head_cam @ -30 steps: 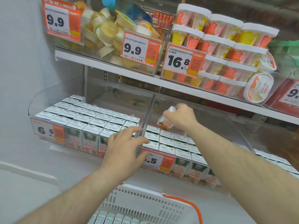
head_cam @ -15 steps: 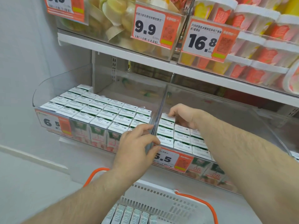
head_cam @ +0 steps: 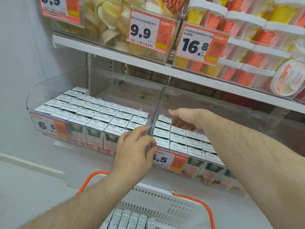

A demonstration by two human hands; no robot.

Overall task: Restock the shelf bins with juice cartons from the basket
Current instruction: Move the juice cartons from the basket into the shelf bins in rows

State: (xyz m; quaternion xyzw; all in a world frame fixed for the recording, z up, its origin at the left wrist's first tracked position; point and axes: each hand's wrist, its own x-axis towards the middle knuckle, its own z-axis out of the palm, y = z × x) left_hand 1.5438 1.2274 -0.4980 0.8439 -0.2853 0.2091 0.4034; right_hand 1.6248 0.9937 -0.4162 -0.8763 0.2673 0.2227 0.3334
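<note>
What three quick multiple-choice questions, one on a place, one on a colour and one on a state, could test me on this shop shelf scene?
1. Where does the left hand rest?
A. on the clear divider between the bins
B. in the basket
C. on the upper shelf

2. What colour are the basket handles?
A. blue
B. orange
C. black

3. How is the right hand?
A. gripping a carton
B. open and empty
C. out of view

Answers: 1 A, its fingers curl round the divider's front edge. 2 B, both handles show orange. 3 B, its fingers are spread above the juice cartons.
</note>
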